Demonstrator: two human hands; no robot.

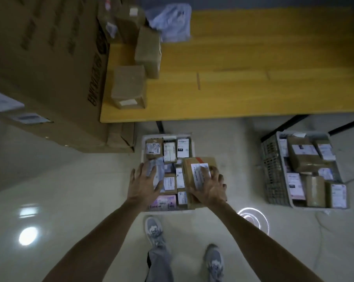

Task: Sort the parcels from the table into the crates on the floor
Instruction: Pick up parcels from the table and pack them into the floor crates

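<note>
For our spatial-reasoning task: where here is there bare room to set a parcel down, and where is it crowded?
Free: the table right of the small boxes, and the floor strip between the white crate and the grey crate. Crowded: both crates are packed; the right hand holds a brown parcel over the white one's right rim.

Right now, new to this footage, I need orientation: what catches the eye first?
Both hands are over the packed crate on the floor: the right hand grips a labelled box at its right edge, the left hand lies spread on parcels. A second full crate stands further right.
</note>
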